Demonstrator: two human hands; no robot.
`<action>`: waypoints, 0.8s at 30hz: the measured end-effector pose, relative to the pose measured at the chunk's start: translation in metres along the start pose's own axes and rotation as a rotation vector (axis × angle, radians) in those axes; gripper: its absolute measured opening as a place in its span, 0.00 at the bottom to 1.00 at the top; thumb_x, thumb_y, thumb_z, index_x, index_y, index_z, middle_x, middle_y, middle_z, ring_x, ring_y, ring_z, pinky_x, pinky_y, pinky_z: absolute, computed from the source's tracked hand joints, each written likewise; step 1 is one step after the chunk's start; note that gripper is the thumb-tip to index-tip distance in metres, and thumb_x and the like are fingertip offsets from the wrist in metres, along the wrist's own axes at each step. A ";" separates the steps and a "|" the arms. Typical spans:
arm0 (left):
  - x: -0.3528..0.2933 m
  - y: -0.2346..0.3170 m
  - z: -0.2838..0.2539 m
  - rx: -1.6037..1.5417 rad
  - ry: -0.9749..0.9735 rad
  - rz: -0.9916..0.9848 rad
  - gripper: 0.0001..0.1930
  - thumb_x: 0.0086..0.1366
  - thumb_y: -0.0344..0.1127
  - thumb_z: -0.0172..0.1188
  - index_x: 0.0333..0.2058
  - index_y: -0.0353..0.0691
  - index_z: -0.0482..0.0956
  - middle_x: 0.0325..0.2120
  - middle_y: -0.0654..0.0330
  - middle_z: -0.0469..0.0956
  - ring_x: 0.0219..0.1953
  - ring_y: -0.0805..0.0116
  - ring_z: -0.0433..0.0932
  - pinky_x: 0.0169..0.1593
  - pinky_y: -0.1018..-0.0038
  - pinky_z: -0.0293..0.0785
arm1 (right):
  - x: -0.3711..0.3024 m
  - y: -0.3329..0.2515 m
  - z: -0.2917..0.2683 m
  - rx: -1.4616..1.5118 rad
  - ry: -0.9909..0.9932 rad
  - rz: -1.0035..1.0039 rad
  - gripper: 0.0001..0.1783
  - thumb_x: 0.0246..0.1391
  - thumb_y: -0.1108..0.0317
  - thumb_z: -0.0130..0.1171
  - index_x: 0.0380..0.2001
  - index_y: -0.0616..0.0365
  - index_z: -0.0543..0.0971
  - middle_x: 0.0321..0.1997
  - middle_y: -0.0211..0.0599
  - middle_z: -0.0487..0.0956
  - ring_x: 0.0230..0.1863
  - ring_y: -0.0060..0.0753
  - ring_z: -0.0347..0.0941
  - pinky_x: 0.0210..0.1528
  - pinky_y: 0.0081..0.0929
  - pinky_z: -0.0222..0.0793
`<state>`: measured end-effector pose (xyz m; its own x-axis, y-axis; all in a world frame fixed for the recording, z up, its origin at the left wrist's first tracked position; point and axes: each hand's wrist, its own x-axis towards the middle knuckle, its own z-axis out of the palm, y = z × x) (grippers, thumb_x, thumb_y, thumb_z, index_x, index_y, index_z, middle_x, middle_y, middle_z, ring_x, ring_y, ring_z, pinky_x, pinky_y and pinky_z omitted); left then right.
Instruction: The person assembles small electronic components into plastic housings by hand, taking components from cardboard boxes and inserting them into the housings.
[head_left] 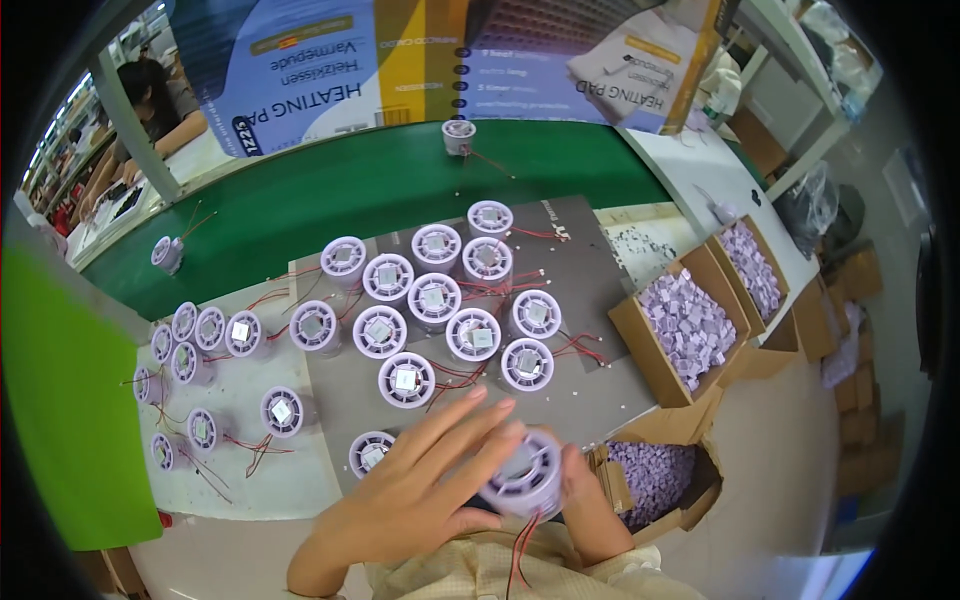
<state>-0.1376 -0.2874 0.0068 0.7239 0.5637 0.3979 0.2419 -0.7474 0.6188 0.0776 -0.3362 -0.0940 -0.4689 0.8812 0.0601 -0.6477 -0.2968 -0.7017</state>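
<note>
Tabletop [290,480] beyond, housing [532,488] between hands [400,495]

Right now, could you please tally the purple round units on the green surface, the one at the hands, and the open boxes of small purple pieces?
Purple round units on the green surface: 2
Purple round unit between the left hand and right hand: 1
Open boxes of small purple pieces: 3
Total: 6
</note>
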 end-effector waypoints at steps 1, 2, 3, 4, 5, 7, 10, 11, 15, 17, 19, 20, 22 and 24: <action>0.006 0.001 -0.004 0.025 -0.078 0.042 0.33 0.56 0.37 0.67 0.59 0.31 0.69 0.62 0.44 0.66 0.64 0.39 0.62 0.62 0.53 0.64 | 0.002 0.000 -0.002 -0.003 0.013 -0.009 0.53 0.56 0.30 0.50 0.63 0.73 0.62 0.60 0.50 0.72 0.61 0.36 0.70 0.61 0.34 0.66; 0.013 0.004 -0.004 0.085 -0.122 0.076 0.32 0.53 0.31 0.66 0.58 0.35 0.70 0.61 0.47 0.67 0.64 0.43 0.64 0.62 0.53 0.66 | 0.008 -0.002 -0.003 -0.085 -0.102 -0.022 0.50 0.57 0.32 0.50 0.63 0.72 0.63 0.60 0.49 0.72 0.62 0.37 0.68 0.62 0.33 0.65; 0.014 0.005 -0.004 0.084 -0.126 0.083 0.32 0.53 0.31 0.66 0.58 0.35 0.70 0.61 0.47 0.67 0.64 0.43 0.64 0.62 0.53 0.66 | 0.012 -0.005 -0.003 -0.166 -0.228 -0.031 0.48 0.58 0.35 0.50 0.63 0.72 0.63 0.60 0.48 0.72 0.63 0.37 0.67 0.63 0.32 0.64; 0.014 0.006 -0.005 0.040 -0.185 0.089 0.32 0.51 0.30 0.66 0.58 0.36 0.71 0.60 0.47 0.68 0.63 0.46 0.67 0.62 0.55 0.67 | 0.006 0.003 -0.010 -0.274 -0.155 -0.033 0.45 0.58 0.36 0.51 0.60 0.69 0.67 0.59 0.47 0.73 0.61 0.37 0.68 0.60 0.29 0.64; 0.014 0.008 -0.004 -0.006 -0.246 0.097 0.32 0.49 0.28 0.66 0.57 0.37 0.72 0.59 0.48 0.69 0.61 0.49 0.69 0.61 0.57 0.68 | 0.003 0.003 -0.009 -0.278 -0.147 -0.042 0.45 0.58 0.36 0.51 0.60 0.69 0.67 0.59 0.47 0.73 0.61 0.37 0.68 0.60 0.29 0.64; 0.012 0.011 0.012 -0.097 -0.182 0.000 0.35 0.48 0.28 0.67 0.58 0.39 0.70 0.57 0.50 0.70 0.59 0.53 0.71 0.58 0.61 0.71 | 0.005 0.002 -0.003 -0.297 -0.049 -0.162 0.35 0.64 0.40 0.45 0.55 0.65 0.70 0.49 0.38 0.75 0.48 0.29 0.72 0.51 0.23 0.66; 0.009 0.015 0.031 -0.148 -0.074 -0.197 0.37 0.46 0.29 0.68 0.58 0.39 0.68 0.54 0.53 0.71 0.54 0.58 0.75 0.50 0.66 0.77 | 0.003 -0.015 0.011 -0.444 0.465 -0.106 0.22 0.69 0.54 0.42 0.52 0.62 0.70 0.40 0.30 0.72 0.35 0.19 0.66 0.39 0.19 0.62; 0.009 0.014 0.036 -0.109 -0.029 -0.296 0.36 0.46 0.30 0.68 0.57 0.39 0.69 0.52 0.54 0.73 0.51 0.59 0.77 0.45 0.67 0.79 | 0.001 -0.020 0.014 -0.440 0.478 -0.110 0.22 0.69 0.54 0.42 0.52 0.62 0.70 0.40 0.30 0.72 0.35 0.19 0.66 0.39 0.19 0.62; 0.007 0.010 0.045 0.267 0.045 -0.373 0.34 0.44 0.34 0.71 0.53 0.39 0.70 0.41 0.57 0.74 0.39 0.58 0.77 0.32 0.67 0.76 | -0.019 -0.043 -0.002 -0.728 0.790 -0.252 0.14 0.68 0.67 0.45 0.51 0.62 0.70 0.32 0.33 0.71 0.30 0.17 0.64 0.35 0.15 0.59; 0.007 0.005 0.054 0.299 0.018 -0.405 0.33 0.44 0.34 0.71 0.52 0.40 0.71 0.38 0.58 0.73 0.38 0.58 0.75 0.30 0.68 0.75 | -0.024 -0.049 -0.010 -0.737 0.781 -0.293 0.14 0.67 0.69 0.45 0.53 0.61 0.69 0.36 0.37 0.75 0.31 0.19 0.67 0.36 0.16 0.62; 0.009 0.004 0.063 0.463 -0.064 -0.532 0.35 0.41 0.35 0.73 0.51 0.38 0.71 0.38 0.58 0.72 0.41 0.59 0.74 0.35 0.68 0.75 | -0.021 -0.056 -0.011 -0.700 0.792 -0.487 0.16 0.67 0.69 0.45 0.55 0.62 0.66 0.46 0.48 0.78 0.37 0.26 0.74 0.40 0.21 0.69; 0.011 0.005 0.066 0.463 -0.071 -0.539 0.35 0.41 0.35 0.73 0.51 0.38 0.71 0.38 0.58 0.72 0.41 0.59 0.74 0.35 0.68 0.75 | -0.023 -0.058 -0.011 -0.640 0.782 -0.515 0.16 0.66 0.71 0.45 0.55 0.64 0.65 0.52 0.57 0.77 0.35 0.33 0.79 0.38 0.23 0.74; 0.019 0.006 0.068 0.607 -0.123 -0.539 0.29 0.46 0.34 0.69 0.48 0.35 0.73 0.37 0.57 0.72 0.44 0.60 0.73 0.42 0.68 0.73 | -0.024 -0.061 -0.002 -0.574 0.776 -0.510 0.15 0.66 0.71 0.46 0.54 0.64 0.65 0.51 0.57 0.77 0.31 0.32 0.79 0.33 0.22 0.74; 0.028 0.005 0.074 0.753 -0.088 -0.395 0.29 0.45 0.35 0.70 0.48 0.34 0.73 0.39 0.56 0.73 0.48 0.59 0.72 0.45 0.68 0.71 | -0.026 -0.062 -0.002 -0.513 0.775 -0.507 0.15 0.66 0.70 0.47 0.53 0.64 0.65 0.49 0.57 0.78 0.26 0.32 0.78 0.28 0.21 0.73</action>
<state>-0.0687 -0.3010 -0.0293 0.5360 0.8260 0.1744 0.8295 -0.5537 0.0731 0.1311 -0.3403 -0.0538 0.4141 0.9061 0.0870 -0.2447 0.2029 -0.9481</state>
